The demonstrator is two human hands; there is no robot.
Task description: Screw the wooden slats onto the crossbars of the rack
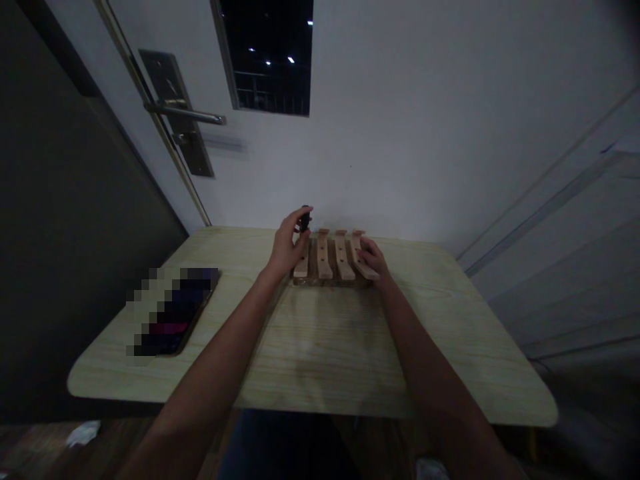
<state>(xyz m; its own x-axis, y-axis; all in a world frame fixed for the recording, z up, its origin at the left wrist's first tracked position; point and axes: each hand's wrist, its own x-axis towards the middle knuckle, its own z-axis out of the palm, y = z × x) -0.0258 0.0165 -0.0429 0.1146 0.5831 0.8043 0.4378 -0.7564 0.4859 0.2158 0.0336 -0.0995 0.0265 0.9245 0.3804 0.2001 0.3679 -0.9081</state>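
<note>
Near the far side of the table stands a wooden rack [313,275] with several curved light-wood slats [324,257], each with dark holes and a raised back end. My left hand [290,245] is over its left end, thumb and fingers closed around a small black object [305,219] held upright; its kind is too dark to make out. Its lower end is partly behind my thumb. At the right end, my right hand [374,259] has its fingers bent around the rack's side and the rightmost slat [361,257], which sits slanted compared with the others.
The pale wood-grain table [320,347] meets a white door [400,133] at its far edge. A phone [187,310], partly pixelated, lies at the left. A metal door handle [193,115] juts out at upper left. White paper [83,433] lies on the floor.
</note>
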